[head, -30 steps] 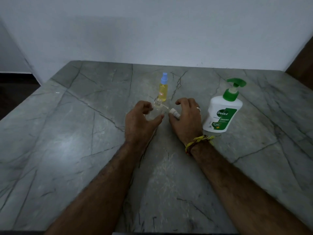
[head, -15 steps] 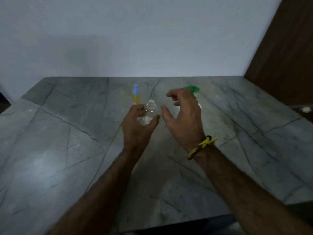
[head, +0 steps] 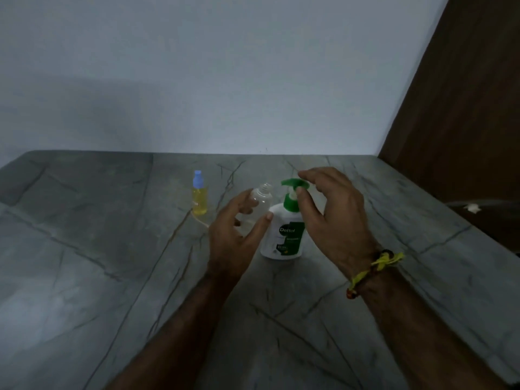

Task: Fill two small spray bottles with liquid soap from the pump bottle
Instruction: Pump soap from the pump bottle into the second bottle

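- My left hand (head: pixel 233 232) holds the uncapped clear spray bottle (head: pixel 260 202), fingers and thumb curled around its lower body, its open neck up and just beside the spout of the pump bottle (head: pixel 284 235).
- My right hand (head: pixel 332 218) hovers spread over the green pump head (head: pixel 294 184); the thumb (head: pixel 305 204) sits against the collar, the fingers are open and grip nothing.
- The second spray bottle (head: pixel 199 197), blue-capped and showing yellow liquid, stands apart to the left on the grey stone table (head: pixel 84 249).
- Handling, as I judge it: the clear bottle looks thin-walled, light and empty, so it should be held low on the body with modest pressure; squeezing may dent it or tip the narrow neck off the spout.
- The pump bottle looks heavier and stable on its broad base; pressing straight down on the head should keep it from sliding. Spilled soap would make both slippery.
- Open room: bare table lies all around, and the table's right edge and the brown panel (head: pixel 464 108) are well apart from my hands.
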